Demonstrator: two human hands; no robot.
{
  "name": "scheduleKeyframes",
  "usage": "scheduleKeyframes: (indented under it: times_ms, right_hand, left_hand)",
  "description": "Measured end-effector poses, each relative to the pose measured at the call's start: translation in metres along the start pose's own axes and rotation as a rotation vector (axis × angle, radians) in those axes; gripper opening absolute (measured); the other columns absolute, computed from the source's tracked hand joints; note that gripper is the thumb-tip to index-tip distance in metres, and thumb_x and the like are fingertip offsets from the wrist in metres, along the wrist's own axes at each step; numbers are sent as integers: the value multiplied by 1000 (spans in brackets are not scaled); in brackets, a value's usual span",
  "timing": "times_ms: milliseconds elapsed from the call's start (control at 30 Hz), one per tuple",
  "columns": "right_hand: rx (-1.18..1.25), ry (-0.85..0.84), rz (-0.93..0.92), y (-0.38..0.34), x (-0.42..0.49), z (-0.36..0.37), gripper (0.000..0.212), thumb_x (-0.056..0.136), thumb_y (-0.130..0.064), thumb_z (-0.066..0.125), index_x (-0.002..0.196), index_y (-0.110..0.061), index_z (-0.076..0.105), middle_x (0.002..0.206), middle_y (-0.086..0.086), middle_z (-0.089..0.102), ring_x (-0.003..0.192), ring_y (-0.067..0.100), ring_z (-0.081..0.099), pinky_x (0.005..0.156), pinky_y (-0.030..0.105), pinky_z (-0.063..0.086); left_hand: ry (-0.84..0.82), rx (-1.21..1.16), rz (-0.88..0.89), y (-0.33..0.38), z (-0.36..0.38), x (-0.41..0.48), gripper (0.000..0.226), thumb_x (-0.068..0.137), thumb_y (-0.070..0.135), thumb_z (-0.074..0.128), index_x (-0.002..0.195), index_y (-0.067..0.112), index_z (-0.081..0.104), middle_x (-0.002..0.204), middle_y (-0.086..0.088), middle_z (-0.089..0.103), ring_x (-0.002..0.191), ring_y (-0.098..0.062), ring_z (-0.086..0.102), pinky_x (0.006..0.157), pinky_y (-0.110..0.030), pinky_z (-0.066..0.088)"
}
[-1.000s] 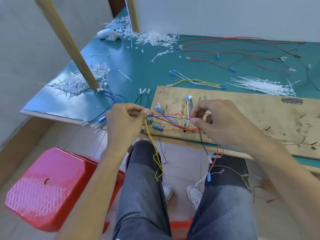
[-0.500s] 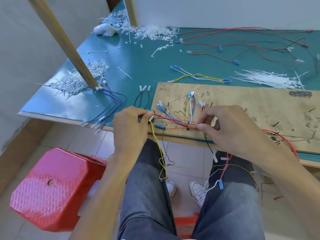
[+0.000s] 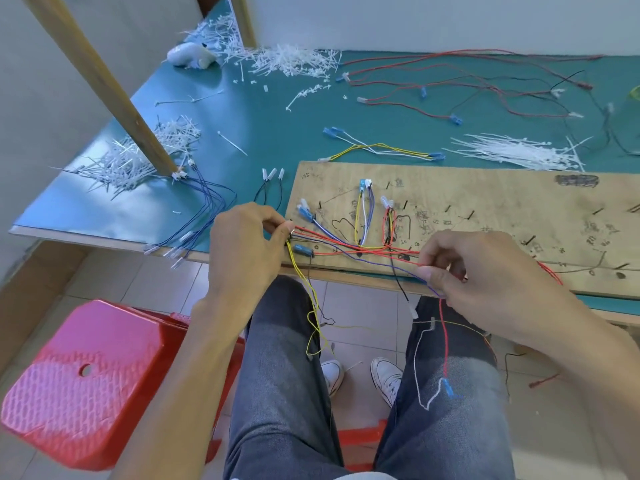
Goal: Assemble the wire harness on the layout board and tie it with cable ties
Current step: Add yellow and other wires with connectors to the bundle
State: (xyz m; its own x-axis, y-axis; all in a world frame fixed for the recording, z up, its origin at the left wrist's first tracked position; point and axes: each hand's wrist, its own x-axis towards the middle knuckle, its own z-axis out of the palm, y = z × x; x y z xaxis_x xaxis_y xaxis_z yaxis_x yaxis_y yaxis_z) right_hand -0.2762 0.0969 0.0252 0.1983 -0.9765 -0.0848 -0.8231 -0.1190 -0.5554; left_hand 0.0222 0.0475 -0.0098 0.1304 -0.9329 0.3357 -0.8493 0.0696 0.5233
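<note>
Both hands (image 3: 242,247) (image 3: 485,268) pinch thin wires (image 3: 356,249) over plywood board (image 3: 502,202).

Red, blue, yellow wire harness (image 3: 360,245) lies spread along wooden layout board (image 3: 502,202).

My left hand (image 3: 247,247) is raised in front of me, fingers (image 3: 277,228) pinched shut. My right hand (image 3: 485,268) sits lower and well apart, thumb and forefinger closed, other fingers curled. Both forearms reach forward over my knees.
</note>
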Motion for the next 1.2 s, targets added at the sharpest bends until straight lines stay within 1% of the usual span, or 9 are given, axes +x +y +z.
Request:
scheduleKeyframes:
  times_ms: [133,300,467,633,733,900,1033,1100,1200]
  right_hand:
    - [11,-4,27,13,-12,-9,16,98,-36,68,84,-37,60,68,-22,71,63,3,63,70,42,58]
    - [63,61,80,33,-24,-22,17,90,-52,69,80,-38,67,61,-18,69,52,9,64,69,43,60]
    - [54,80,105,44,-34,-21,18,88,-60,66,87,-42,69,62,-15,68,58,9,63,68,41,59]
    - [120,84,103,52,-39,-20,6,90,-48,71,91,-45,66,66,-10,70,59,11,67,67,40,58]
    - [215,52,72,61,-44,-20,15,91,-31,77,95,-40,65,73,-7,73,56,14,68,60,37,56]
    - [340,-83,-13,80,-54,-27,26,89,-31,78,112,-26,69,90,1,73,68,20,68,66,38,58]
    - [382,-128,-12,93,-60,-31,44,84,-44,83,125,-32,71,110,-1,77,85,20,73,80,31,62]
    - [379,-143,-18,99,-60,-31,51,81,-45,86,129,-34,70,111,-3,77,91,20,73,85,30,61]
    - [393,-96,-25,101,-59,-32,48,80,-38,82,127,-36,72,102,-3,77,92,20,76,88,29,59]
  left_hand:
    - [-45,76,38,-1,-2,2,9,91,32,81,90,24,82,74,16,57,69,-7,49,71,-31,44]
    - [-74,83,9,-2,-3,4,6,91,31,81,89,25,83,66,31,47,65,6,50,68,-27,42]
    - [-76,42,-69,-6,-2,4,7,89,29,82,83,25,83,60,30,51,60,5,53,60,-14,34]
    - [-133,-3,-134,-6,-5,11,11,86,31,86,77,32,80,62,22,64,59,3,58,58,-14,37]
    - [-132,-50,-150,-7,-7,12,13,84,31,87,74,31,78,64,19,68,63,11,59,59,-16,40]
    - [-132,-59,-143,-7,-7,7,10,86,33,85,78,29,80,69,20,69,68,11,61,61,-13,40]
    - [-121,-41,-134,-6,-6,7,12,86,33,85,76,31,79,65,23,65,68,15,59,58,-14,38]
    - [-126,-36,-137,-6,-7,7,12,86,32,85,75,31,79,65,23,66,68,15,59,58,-14,38]
    - [-130,-33,-139,-5,-8,6,12,86,34,84,76,32,78,67,22,67,68,12,60,59,-13,38]
